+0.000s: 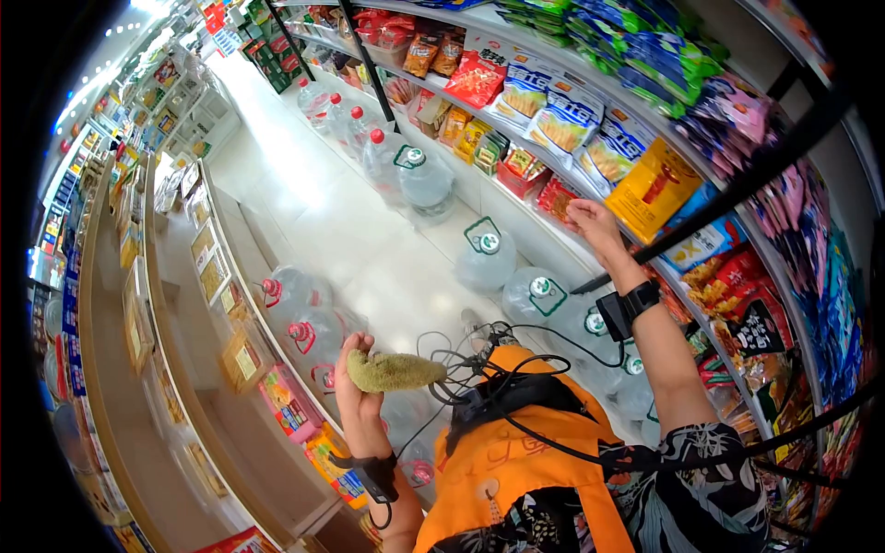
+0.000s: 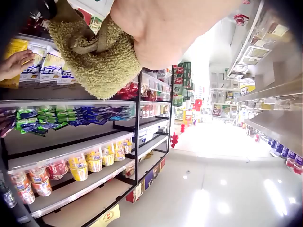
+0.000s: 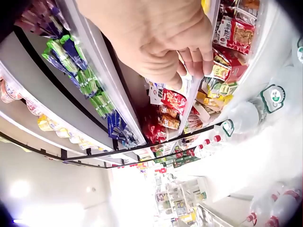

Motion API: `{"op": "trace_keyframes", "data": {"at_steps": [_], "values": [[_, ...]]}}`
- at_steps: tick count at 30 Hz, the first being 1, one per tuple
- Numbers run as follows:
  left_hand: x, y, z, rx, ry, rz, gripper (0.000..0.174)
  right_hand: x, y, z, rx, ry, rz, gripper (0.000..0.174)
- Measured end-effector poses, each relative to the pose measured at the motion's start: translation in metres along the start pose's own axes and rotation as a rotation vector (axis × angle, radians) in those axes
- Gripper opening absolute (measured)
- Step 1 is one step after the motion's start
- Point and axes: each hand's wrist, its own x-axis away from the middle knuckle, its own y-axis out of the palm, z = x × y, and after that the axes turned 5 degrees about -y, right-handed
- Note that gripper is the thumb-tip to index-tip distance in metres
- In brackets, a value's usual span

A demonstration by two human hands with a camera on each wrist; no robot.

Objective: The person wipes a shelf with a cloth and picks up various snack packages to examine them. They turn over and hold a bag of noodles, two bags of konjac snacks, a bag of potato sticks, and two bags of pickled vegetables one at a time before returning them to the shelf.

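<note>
An olive-green terry cloth (image 1: 396,371) is gripped in my left hand (image 1: 356,387), low beside the orange apron. In the left wrist view the cloth (image 2: 97,59) is bunched, with a folded edge showing. My right hand (image 1: 597,229) reaches to the snack shelf on the right. Its fingers bend over the shelf's front edge (image 3: 189,101) in the right wrist view, thumb apart from them, with no packet seen between. Close to those fingertips is a red snack packet (image 1: 557,199). A yellow snack bag (image 1: 653,189) lies just beyond the hand.
Large water bottles (image 1: 426,182) stand on the floor along the snack shelf, with more red-capped bottles (image 1: 309,327) by the left shelves (image 1: 171,304). Black cables (image 1: 498,364) loop over the apron. A black shelf post (image 1: 710,217) crosses near the right forearm.
</note>
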Motion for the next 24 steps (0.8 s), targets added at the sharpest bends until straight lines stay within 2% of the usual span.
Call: {"op": "trace_keyframes", "data": {"at_steps": [5, 7, 8, 12, 17, 19, 21, 23, 24], "values": [[-0.075, 0.011, 0.044, 0.033, -0.020, 0.000, 0.009, -0.090, 0.054, 0.001, -0.058, 0.012, 0.003, 0.034], [-0.105, 0.032, 0.070, 0.016, -0.010, -0.008, 0.010, -0.131, 0.076, 0.004, -0.072, -0.005, 0.016, 0.038], [-0.119, 0.042, 0.084, -0.003, -0.002, -0.027, 0.010, -0.153, 0.086, 0.005, -0.107, 0.018, -0.016, 0.046], [-0.168, 0.093, 0.141, 0.039, 0.031, -0.051, 0.010, -0.238, 0.139, -0.014, -0.072, 0.034, 0.077, 0.058], [-0.226, 0.105, 0.181, 0.001, 0.035, 0.008, 0.009, -0.336, 0.186, 0.003, 0.019, 0.004, 0.188, 0.060], [-0.249, 0.113, 0.193, -0.019, -0.002, 0.016, 0.009, -0.359, 0.208, -0.006, 0.037, 0.005, 0.262, 0.059], [-0.282, 0.121, 0.210, -0.039, -0.048, 0.012, 0.009, -0.363, 0.224, -0.022, 0.043, -0.019, 0.246, 0.060], [-0.320, 0.130, 0.227, -0.048, -0.104, -0.018, 0.009, -0.414, 0.213, 0.039, 0.208, -0.041, 0.306, 0.063], [-0.341, 0.139, 0.236, -0.070, -0.152, -0.030, 0.009, -0.425, 0.215, 0.047, 0.214, 0.009, 0.349, 0.065]]}}
